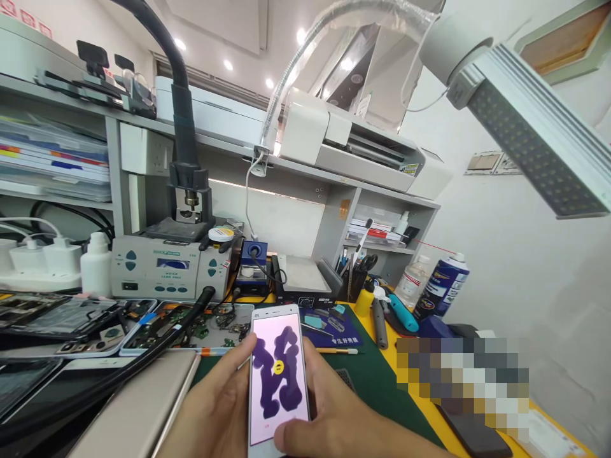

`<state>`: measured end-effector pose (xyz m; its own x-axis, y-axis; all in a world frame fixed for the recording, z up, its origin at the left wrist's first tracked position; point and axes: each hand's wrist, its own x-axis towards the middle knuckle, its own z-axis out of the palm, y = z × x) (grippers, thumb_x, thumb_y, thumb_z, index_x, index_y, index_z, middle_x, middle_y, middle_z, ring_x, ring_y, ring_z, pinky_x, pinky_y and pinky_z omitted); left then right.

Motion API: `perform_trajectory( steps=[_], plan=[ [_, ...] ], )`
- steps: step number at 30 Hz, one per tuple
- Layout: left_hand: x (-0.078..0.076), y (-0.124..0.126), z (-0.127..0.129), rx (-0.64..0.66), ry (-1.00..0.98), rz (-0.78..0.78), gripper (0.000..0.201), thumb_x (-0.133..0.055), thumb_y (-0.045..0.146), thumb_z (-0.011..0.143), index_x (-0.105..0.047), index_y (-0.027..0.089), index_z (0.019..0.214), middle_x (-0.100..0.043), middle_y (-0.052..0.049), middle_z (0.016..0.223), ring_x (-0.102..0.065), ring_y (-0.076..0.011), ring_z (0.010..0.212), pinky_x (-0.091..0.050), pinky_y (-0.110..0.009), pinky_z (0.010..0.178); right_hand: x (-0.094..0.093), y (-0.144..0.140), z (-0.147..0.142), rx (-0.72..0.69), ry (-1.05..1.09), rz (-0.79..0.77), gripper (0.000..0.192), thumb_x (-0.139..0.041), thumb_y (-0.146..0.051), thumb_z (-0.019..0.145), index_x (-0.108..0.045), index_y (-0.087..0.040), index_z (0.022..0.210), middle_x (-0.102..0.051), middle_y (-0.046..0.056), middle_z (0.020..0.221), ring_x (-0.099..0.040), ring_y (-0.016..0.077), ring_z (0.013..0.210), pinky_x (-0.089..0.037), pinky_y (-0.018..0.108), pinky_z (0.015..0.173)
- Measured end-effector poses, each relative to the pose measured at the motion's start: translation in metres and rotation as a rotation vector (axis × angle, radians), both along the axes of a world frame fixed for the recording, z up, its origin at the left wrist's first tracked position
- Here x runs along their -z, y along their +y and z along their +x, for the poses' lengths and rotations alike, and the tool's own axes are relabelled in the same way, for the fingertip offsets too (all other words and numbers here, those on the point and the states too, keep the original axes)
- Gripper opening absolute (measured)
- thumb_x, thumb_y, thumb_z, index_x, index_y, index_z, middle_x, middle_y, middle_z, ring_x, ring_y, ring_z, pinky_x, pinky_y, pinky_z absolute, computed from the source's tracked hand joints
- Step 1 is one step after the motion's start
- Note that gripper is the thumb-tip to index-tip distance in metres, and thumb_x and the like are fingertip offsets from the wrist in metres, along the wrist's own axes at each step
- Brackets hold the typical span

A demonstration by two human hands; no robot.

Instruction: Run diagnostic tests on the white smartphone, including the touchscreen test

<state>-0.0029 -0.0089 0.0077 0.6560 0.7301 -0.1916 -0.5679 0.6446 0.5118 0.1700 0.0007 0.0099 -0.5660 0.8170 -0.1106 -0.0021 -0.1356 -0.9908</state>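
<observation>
Both hands grip the phone: left hand cradles it, right hand thumbs its bottom edge. Slick, fragile glass; best held by the side edges, just ahead of the solder station.

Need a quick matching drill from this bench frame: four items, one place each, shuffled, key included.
Items
1. phone
2. spray can
3. white bottle
4. white printer

Places
A. top shelf
B. beside the power strip, far left
C. between the left hand and right hand
D. right end of the bench, by the wall

Pairs: 1-C, 2-D, 3-B, 4-A
</observation>
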Motion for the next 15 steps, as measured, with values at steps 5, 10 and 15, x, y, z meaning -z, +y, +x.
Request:
perform_trajectory(
  steps=[5, 10, 15],
  plan=[
    [-0.0021, -0.0017, 0.0006, -0.017, 0.014, 0.016, 0.064, -0.06, 0.053, 0.09, -0.047, 0.016, 0.141, -0.073, -0.012, 0.097, -0.067, -0.0268, 0.083, -0.049, -0.033, 0.063, 0.0049, 0.0, 0.001, -0.009, 0.007, 0.033, 0.075, -0.073, -0.004, 0.066, -0.038, -0.021, 0.131, -0.063, -0.002, 0.095, -0.06, 0.0132, 0.077, -0.045, 0.025, 0.067],
    [0.0004, 0.0016, 0.0, 0.011, 0.066, 0.08, 0.07, -0.057, 0.058, 0.089, -0.045, 0.015, 0.143, -0.073, -0.013, 0.097, -0.068, -0.0288, 0.079, -0.051, -0.036, 0.06, 0.0046, -0.0017, 0.0007, -0.025, 0.034, 0.031, 0.072, -0.071, -0.005, 0.069, -0.038, -0.022, 0.131, -0.061, -0.002, 0.094, -0.062, 0.0147, 0.08, -0.046, 0.026, 0.068],
    [0.0055, 0.0036, -0.0001, 0.004, 0.123, 0.136, 0.079, -0.056, 0.066, 0.087, -0.034, 0.021, 0.149, -0.072, -0.012, 0.106, -0.067, -0.0263, 0.084, -0.046, -0.027, 0.054, 0.0041, -0.0023, -0.0001, -0.046, 0.06, 0.017, 0.074, -0.074, -0.005, 0.067, -0.036, -0.023, 0.129, -0.063, -0.002, 0.091, -0.064, 0.0152, 0.074, -0.047, 0.027, 0.067]
  ],
)
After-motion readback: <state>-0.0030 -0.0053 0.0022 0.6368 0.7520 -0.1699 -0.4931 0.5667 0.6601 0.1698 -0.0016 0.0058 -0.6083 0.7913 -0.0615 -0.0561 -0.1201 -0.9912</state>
